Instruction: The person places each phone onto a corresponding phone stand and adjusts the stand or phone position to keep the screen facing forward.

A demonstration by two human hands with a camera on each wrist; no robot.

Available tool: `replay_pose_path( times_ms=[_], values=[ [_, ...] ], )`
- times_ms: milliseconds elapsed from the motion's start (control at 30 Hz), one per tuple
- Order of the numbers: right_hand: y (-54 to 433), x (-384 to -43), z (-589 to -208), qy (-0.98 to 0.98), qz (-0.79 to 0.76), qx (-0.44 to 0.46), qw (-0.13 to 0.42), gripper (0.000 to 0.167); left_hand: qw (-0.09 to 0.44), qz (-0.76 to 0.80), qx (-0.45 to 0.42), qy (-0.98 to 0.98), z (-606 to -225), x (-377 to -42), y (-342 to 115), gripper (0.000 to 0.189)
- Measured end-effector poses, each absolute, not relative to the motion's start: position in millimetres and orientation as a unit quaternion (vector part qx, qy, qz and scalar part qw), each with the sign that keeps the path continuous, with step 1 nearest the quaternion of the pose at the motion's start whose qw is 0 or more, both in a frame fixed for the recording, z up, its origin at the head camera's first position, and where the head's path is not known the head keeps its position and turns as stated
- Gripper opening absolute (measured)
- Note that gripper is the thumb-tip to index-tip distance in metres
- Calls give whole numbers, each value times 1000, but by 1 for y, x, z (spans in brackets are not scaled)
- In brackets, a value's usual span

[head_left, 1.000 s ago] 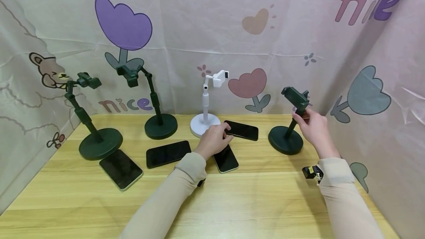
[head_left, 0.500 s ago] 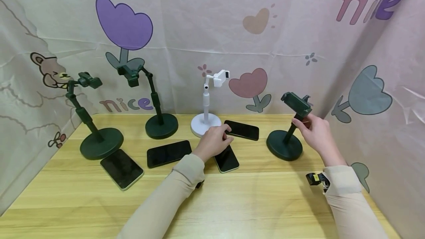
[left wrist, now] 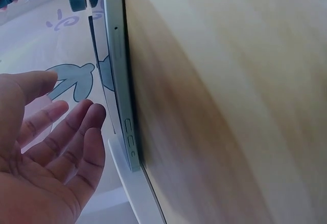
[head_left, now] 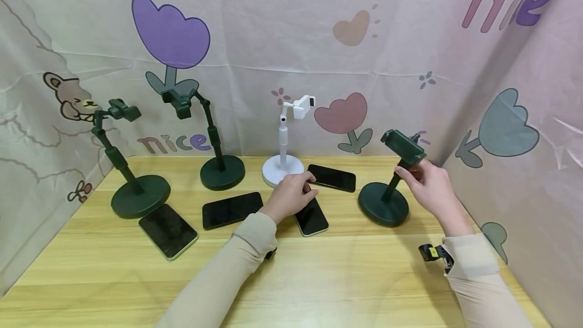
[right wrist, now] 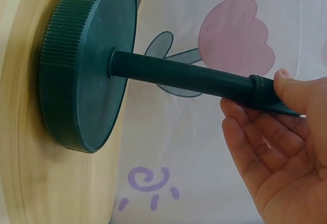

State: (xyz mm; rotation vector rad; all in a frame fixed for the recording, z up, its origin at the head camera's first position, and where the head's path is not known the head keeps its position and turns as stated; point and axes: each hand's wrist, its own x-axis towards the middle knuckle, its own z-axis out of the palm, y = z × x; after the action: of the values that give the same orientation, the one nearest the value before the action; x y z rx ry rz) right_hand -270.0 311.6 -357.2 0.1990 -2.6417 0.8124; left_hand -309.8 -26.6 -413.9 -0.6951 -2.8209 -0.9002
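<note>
My right hand (head_left: 431, 189) grips the upper pole of a dark green phone stand (head_left: 383, 205) on the right side of the table. In the right wrist view, thumb and fingers close round the collar of its pole (right wrist: 179, 74), and its round base meets the wood. The stand's clamp head (head_left: 403, 147) rises above the hand. My left hand (head_left: 288, 197) hovers over a black-screened phone (head_left: 312, 218), partly covering it from the head camera. In the left wrist view, the left hand's fingers (left wrist: 89, 155) are loosely bent with nothing between them, apart from the phone's edge (left wrist: 118, 65).
Two more dark green stands (head_left: 140, 196) (head_left: 222, 173) and a white stand (head_left: 283, 170) stand along the back and left. Other phones lie flat: one far left (head_left: 168, 232), one left of centre (head_left: 232, 210), one behind (head_left: 333, 178). A printed curtain (head_left: 255, 39) borders the table.
The right hand has brought the green stand toward the table's front and slightly left, its base shifting the same way. The left hand has barely moved.
</note>
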Motion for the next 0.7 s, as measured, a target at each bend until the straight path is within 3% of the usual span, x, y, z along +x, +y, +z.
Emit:
replay_pose_path(
  times_ms=[700],
  values=[
    [293,-258,-351,-932,282,97,206,30,30,-300,-225,-926,-417,-308,-37,29]
  ],
)
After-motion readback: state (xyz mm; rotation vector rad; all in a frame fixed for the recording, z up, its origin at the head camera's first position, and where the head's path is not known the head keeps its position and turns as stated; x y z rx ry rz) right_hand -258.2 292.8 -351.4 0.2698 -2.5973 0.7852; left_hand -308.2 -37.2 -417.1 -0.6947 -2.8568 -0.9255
